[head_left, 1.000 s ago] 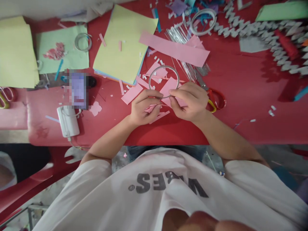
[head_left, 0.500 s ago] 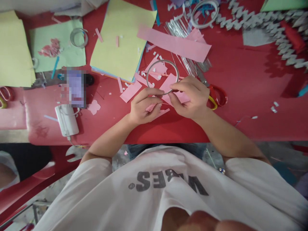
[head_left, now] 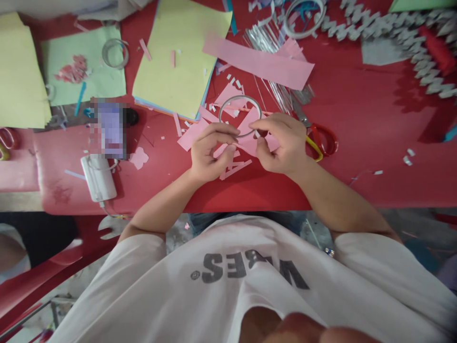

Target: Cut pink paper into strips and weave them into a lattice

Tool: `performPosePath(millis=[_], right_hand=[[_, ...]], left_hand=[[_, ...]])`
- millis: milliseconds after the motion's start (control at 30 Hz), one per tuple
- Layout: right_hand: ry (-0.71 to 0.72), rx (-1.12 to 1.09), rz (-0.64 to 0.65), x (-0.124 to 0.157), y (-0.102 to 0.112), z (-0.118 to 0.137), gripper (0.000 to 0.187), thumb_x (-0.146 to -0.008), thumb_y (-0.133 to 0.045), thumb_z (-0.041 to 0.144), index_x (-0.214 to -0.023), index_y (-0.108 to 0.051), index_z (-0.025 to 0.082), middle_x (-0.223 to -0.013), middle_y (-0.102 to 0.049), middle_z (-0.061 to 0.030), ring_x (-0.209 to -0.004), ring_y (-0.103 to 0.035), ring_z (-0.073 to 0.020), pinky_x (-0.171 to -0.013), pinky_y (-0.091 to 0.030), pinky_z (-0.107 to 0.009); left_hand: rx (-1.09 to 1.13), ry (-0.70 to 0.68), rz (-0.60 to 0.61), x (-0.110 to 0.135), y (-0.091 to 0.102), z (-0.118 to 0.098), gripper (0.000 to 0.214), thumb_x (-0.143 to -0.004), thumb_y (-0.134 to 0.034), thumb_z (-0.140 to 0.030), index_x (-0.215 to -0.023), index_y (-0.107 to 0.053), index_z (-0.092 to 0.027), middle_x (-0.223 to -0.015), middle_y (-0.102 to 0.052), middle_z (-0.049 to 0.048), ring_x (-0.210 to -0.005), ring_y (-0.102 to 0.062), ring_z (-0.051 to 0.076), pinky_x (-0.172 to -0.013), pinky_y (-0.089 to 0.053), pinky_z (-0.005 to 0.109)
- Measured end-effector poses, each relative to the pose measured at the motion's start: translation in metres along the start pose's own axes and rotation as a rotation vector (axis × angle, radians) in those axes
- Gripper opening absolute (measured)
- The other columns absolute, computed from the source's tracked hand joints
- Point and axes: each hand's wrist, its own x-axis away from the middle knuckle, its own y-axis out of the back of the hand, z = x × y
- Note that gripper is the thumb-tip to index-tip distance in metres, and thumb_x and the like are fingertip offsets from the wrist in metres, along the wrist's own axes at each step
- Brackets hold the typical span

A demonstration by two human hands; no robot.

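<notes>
A thin, nearly used-up roll of tape [head_left: 261, 113] stands out above the pink scraps, its lower rim at my fingertips. My left hand [head_left: 213, 152] has its fingers bent over that rim, and a narrow pink paper strip [head_left: 241, 146] shows by its thumb. On the other side, my right hand [head_left: 283, 143] is closed in a pinch, with a small white piece of tape [head_left: 257, 134] between thumb and forefinger. Cut pink paper pieces [head_left: 193, 136] lie beneath and around both hands. Red-and-yellow scissors [head_left: 324, 139] rest beside my right wrist.
Beyond my hands lie stacked yellow paper [head_left: 178, 62], a long pink strip [head_left: 260, 62] and silvery wire ties [head_left: 267, 43]. A second tape roll [head_left: 288, 28] sits farther back. On the left are a white power bank [head_left: 98, 178] and a blurred-out device [head_left: 110, 128].
The tape roll has tilted and dropped slightly. My fingertips have parted a little, and a white piece of tape now shows in my right hand's pinch.
</notes>
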Motion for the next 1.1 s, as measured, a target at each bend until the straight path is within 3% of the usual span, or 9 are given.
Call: performPosePath(millis=[133,267,333,433,567,733,867,1100], right_hand=[[-0.059,-0.071,0.102,-0.004,0.005,0.002,0.042,-0.089,-0.058,0.015,-0.129,-0.066,0.026,-0.093,-0.070,-0.0049,-0.083,-0.065,-0.0253,-0.085,-0.058,-0.049],[-0.106,0.098,0.129,-0.011,0.008,0.004,0.017,-0.102,-0.059,0.034,-0.112,-0.071,0.028,-0.106,-0.067,-0.0102,-0.103,-0.064,-0.0314,-0.093,-0.055,-0.055],[-0.090,0.168,0.115,-0.013,0.008,0.003,0.020,-0.104,-0.060,0.043,-0.102,-0.071,0.028,-0.115,-0.069,-0.0097,-0.113,-0.063,-0.0346,-0.101,-0.050,-0.059],[-0.098,0.148,0.046,-0.012,0.004,-0.002,0.021,-0.107,-0.058,0.044,-0.099,-0.068,0.028,-0.114,-0.076,-0.0056,-0.120,-0.066,-0.0336,-0.109,-0.045,-0.059],[-0.117,0.137,-0.016,-0.007,-0.002,-0.007,0.024,-0.108,-0.056,0.046,-0.097,-0.067,0.028,-0.093,-0.079,-0.0040,-0.089,-0.071,-0.0263,-0.090,-0.052,-0.048],[-0.041,0.141,-0.022,-0.004,-0.005,-0.002,0.020,-0.105,-0.062,0.038,-0.090,-0.063,0.025,-0.075,-0.071,0.0006,-0.067,-0.063,-0.0206,-0.074,-0.047,-0.041],[-0.019,0.191,-0.063,-0.003,-0.005,-0.001,0.022,-0.104,-0.065,0.037,-0.086,-0.060,0.025,-0.069,-0.066,0.0030,-0.062,-0.059,-0.0181,-0.071,-0.043,-0.039],[-0.048,0.272,-0.078,0.000,-0.007,-0.008,0.025,-0.104,-0.063,0.040,-0.083,-0.059,0.027,-0.065,-0.062,0.0023,-0.061,-0.058,-0.0208,-0.073,-0.044,-0.040]], left_hand=[[0.051,0.083,-0.019,-0.001,0.002,0.004,0.008,-0.102,-0.069,-0.035,-0.102,-0.071,-0.027,-0.112,-0.075,0.0051,-0.102,-0.075,0.022,-0.087,-0.068,0.046],[0.098,0.087,0.002,-0.002,0.005,0.013,0.016,-0.103,-0.069,-0.042,-0.099,-0.069,-0.027,-0.110,-0.075,0.0045,-0.100,-0.075,0.022,-0.085,-0.067,0.045],[0.100,0.082,-0.014,-0.002,0.007,0.019,0.021,-0.104,-0.068,-0.046,-0.097,-0.068,-0.027,-0.122,-0.075,0.0041,-0.101,-0.076,0.021,-0.088,-0.067,0.047],[0.031,0.075,-0.045,-0.002,0.007,0.023,0.029,-0.105,-0.065,-0.053,-0.094,-0.066,-0.026,-0.143,-0.070,0.0030,-0.119,-0.076,0.027,-0.100,-0.065,0.056],[-0.026,0.097,0.061,-0.001,0.003,0.014,0.040,-0.105,-0.060,-0.061,-0.088,-0.067,-0.026,-0.152,-0.068,0.0024,-0.142,-0.065,0.033,-0.111,-0.058,0.066],[-0.075,0.027,0.188,0.003,-0.003,0.002,0.042,-0.103,-0.061,-0.064,-0.085,-0.074,-0.028,-0.156,-0.065,0.0023,-0.148,-0.060,0.032,-0.116,-0.054,0.068],[-0.162,-0.014,0.206,0.006,-0.005,0.002,0.039,-0.100,-0.064,-0.062,-0.085,-0.076,-0.028,-0.158,-0.064,0.0037,-0.147,-0.060,0.032,-0.115,-0.056,0.063],[-0.123,-0.099,0.168,0.005,-0.005,0.002,0.020,-0.102,-0.065,-0.042,-0.092,-0.074,-0.027,-0.147,-0.072,0.0092,-0.122,-0.074,0.029,-0.098,-0.060,0.054]])
